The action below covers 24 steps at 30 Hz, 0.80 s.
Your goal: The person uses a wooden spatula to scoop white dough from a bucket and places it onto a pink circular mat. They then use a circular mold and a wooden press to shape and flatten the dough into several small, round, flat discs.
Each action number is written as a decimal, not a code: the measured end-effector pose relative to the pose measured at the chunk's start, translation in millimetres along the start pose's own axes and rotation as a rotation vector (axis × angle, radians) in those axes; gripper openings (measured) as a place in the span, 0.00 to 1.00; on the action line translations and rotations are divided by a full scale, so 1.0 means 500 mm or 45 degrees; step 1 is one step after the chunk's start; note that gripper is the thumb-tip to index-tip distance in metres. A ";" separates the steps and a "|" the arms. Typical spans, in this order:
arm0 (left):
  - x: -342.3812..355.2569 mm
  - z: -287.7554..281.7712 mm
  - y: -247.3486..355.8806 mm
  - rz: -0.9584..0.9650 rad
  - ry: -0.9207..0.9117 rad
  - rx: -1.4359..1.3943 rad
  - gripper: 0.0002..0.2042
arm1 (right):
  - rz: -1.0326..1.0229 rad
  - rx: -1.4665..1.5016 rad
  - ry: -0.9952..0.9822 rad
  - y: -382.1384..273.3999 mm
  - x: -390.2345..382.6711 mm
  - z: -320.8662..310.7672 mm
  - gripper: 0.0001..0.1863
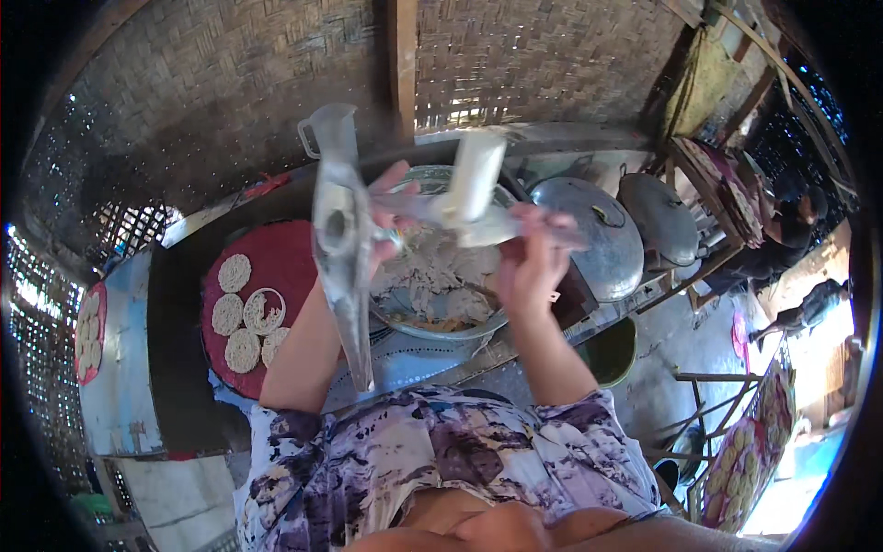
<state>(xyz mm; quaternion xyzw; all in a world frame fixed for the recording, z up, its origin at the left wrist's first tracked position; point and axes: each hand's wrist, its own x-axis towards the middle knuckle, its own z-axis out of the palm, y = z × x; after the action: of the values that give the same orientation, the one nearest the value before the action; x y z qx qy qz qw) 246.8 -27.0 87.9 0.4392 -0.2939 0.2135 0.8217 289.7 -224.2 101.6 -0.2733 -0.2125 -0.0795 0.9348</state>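
A grey metal dough press (340,221) with a long handle and a cup-like middle hangs before me, slightly blurred. My left hand (386,219) is closed on it, partly hidden behind the metal. My right hand (532,262) grips the press's other arm, which carries a pale cylindrical plunger (478,179). Beneath both hands stands a wide metal basin (441,333) holding lumpy pale dough (441,281). Left of it, several round lacy dough discs (235,273) lie on a round red mat (299,244); a white ring (265,311) encircles one, which looks partly filled.
Large lidded metal pots (589,235) stand right of the basin. A green bucket (612,352) sits on the floor below them. At lower right, a rack holds a tray of discs (736,474). A woven bamboo wall (276,83) closes the back. Another person (782,225) is at far right.
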 end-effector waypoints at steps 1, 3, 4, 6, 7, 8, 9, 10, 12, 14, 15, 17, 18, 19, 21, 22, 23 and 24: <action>0.025 0.058 0.003 0.310 0.038 0.079 0.10 | 0.197 -0.032 0.003 0.024 -0.016 -0.003 0.16; 0.013 0.005 0.034 0.262 0.194 0.108 0.08 | 0.345 0.121 -0.015 0.047 -0.020 -0.016 0.13; 0.006 -0.013 0.047 0.268 0.212 0.130 0.08 | 0.438 -0.566 -0.456 0.059 -0.001 -0.056 0.08; 0.001 -0.004 0.083 0.281 0.271 0.277 0.08 | 0.594 -1.867 -1.237 0.109 0.022 -0.157 0.08; -0.001 0.006 0.096 0.289 0.309 0.389 0.08 | 0.652 -2.499 -1.568 0.140 0.025 -0.211 0.10; -0.009 -0.010 0.101 0.265 0.269 0.492 0.11 | 0.798 -2.669 -1.696 0.152 0.017 -0.238 0.11; -0.014 -0.019 0.109 0.244 0.231 0.604 0.16 | 0.941 -2.833 -1.831 0.160 0.009 -0.249 0.13; -0.022 -0.020 0.116 0.249 0.227 0.703 0.16 | 0.945 -2.828 -1.841 0.168 0.001 -0.260 0.13; -0.036 -0.018 0.128 0.254 0.259 0.814 0.18 | 0.746 -2.988 -1.894 0.170 -0.007 -0.259 0.11; -0.050 -0.002 0.154 0.191 0.297 0.836 0.20 | 0.685 -2.991 -1.984 0.150 0.025 -0.246 0.11; -0.054 -0.003 0.157 0.121 0.325 0.849 0.21 | 0.635 -2.994 -2.059 0.134 0.049 -0.235 0.10; -0.071 -0.035 0.162 0.181 0.269 0.866 0.25 | 0.718 -3.020 -1.965 0.094 0.099 -0.183 0.10; -0.078 -0.038 0.168 0.142 0.281 0.833 0.25 | 0.722 -3.015 -1.989 0.080 0.119 -0.168 0.10; -0.082 -0.040 0.172 0.109 0.283 0.789 0.25 | 0.645 -3.034 -2.038 0.058 0.139 -0.155 0.09; -0.090 -0.051 0.180 0.032 0.337 0.698 0.25 | 0.554 -3.046 -2.103 0.049 0.154 -0.153 0.08; -0.091 -0.059 0.178 0.069 0.335 0.672 0.24 | 0.527 -3.079 -2.102 0.054 0.154 -0.161 0.07; -0.091 -0.064 0.179 0.108 0.327 0.643 0.24 | 0.498 -3.118 -2.093 0.057 0.152 -0.169 0.07; -0.093 -0.064 0.179 0.109 0.329 0.638 0.24 | 0.500 -3.122 -2.094 0.063 0.145 -0.184 0.07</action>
<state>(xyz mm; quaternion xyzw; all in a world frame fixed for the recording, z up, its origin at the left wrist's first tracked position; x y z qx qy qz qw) 167.6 42.9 96.1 0.5850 -0.1430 0.3682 0.7083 395.5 -250.1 48.4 -0.8609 -0.4306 0.0924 -0.2548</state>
